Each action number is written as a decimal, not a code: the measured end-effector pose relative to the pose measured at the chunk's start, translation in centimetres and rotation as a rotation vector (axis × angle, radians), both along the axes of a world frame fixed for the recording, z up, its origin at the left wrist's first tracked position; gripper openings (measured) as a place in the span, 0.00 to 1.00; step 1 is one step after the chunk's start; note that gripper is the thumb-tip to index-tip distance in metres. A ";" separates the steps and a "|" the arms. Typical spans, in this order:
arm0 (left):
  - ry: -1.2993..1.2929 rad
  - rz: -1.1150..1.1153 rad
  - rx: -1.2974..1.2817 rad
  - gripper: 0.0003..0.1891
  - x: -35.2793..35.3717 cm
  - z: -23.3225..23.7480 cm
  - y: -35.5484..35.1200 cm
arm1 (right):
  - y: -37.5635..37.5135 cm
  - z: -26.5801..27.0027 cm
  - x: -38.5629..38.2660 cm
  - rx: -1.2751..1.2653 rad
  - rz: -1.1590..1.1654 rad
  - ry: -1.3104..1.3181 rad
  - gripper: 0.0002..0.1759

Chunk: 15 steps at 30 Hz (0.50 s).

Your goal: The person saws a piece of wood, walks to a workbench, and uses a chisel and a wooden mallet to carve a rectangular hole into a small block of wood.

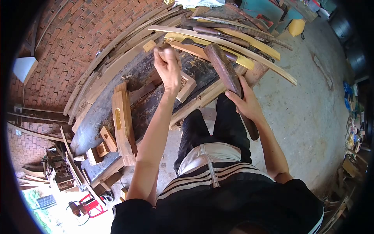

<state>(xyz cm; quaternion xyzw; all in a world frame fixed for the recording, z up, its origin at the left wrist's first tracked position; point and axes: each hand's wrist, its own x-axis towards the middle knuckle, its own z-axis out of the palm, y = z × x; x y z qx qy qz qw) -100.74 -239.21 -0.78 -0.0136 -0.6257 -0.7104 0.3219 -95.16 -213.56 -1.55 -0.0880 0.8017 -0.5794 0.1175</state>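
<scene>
My right hand (246, 100) is wrapped around a dark brown wooden mallet (223, 67), a long club whose thick end points up and left. Its lower end runs below my wrist, toward my leg. Raised over the workbench, my left hand (168, 67) is closed in a fist around a brown rounded handle (165, 47); only its blurred upper end shows, and the rest is hidden. Just below that hand lies a pale wooden block (187, 88) with shavings at its inner edge, partly covered by my wrist. Farther back, a chisel (202, 45) lies near the mallet's head.
Long curved wood strips (269, 71) and several tools lie along the bench's far right. A thick mortised timber (121, 121) stands left of my forearm, with small wooden blocks (108, 139) beside it. A brick wall (78, 43) rises behind; concrete floor (300, 117) spreads to the right.
</scene>
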 end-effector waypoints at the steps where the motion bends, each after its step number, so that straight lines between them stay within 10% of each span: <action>1: -0.037 0.076 -0.059 0.15 -0.1 0.0 0.4 | 0.1 -0.2 0.0 0.006 -0.014 0.011 0.44; 15: -0.046 -0.003 -0.876 0.13 1.5 -2.8 7.8 | 1.3 0.5 -0.2 -0.103 -0.122 0.018 0.39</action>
